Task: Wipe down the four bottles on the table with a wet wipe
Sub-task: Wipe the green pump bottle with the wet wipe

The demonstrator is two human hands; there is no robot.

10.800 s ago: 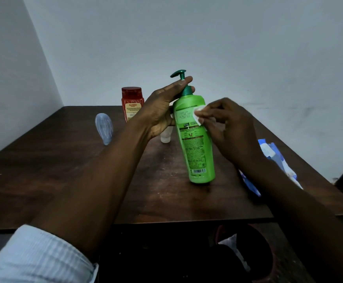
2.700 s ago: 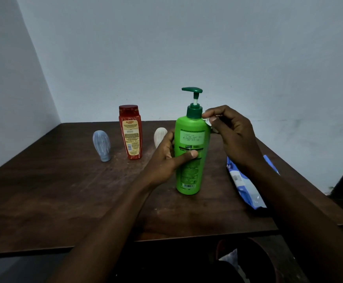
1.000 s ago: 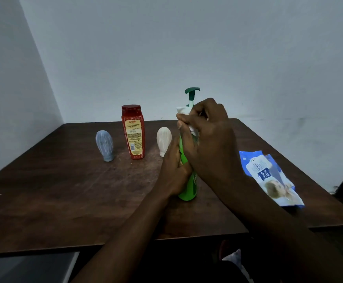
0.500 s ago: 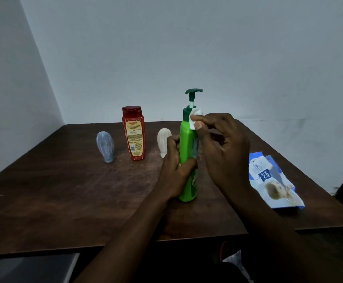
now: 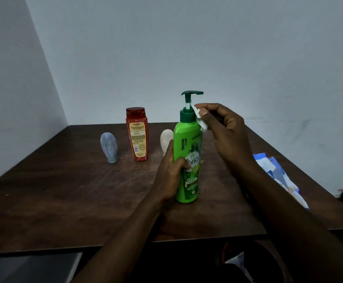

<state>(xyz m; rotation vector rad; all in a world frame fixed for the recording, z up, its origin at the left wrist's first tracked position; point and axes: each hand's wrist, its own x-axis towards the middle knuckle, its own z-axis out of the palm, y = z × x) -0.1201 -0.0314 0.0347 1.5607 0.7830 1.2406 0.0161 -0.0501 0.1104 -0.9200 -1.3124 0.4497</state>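
Green pump bottle [image 5: 188, 160] centre frame, upright on table [image 5: 64, 190], long axis vertical, nozzle pointing frame-right. Wet wipe [image 5: 199, 119] pinched between thumb and fingers of right hand [image 5: 225, 131], pressed on the collar just below the pump stem. Left hand [image 5: 172, 172] wraps the lower body from frame-left, thumb across the label. Key relation: the wipe sits at the top of that axis, so I'd guess the stem and head straight above come next; right hand nearer. Red bottle [image 5: 137, 135], grey-blue bottle [image 5: 109, 148] and cream bottle [image 5: 166, 139] stand behind, centre-left. Wipes pack [image 5: 278, 176] lies at right edge.
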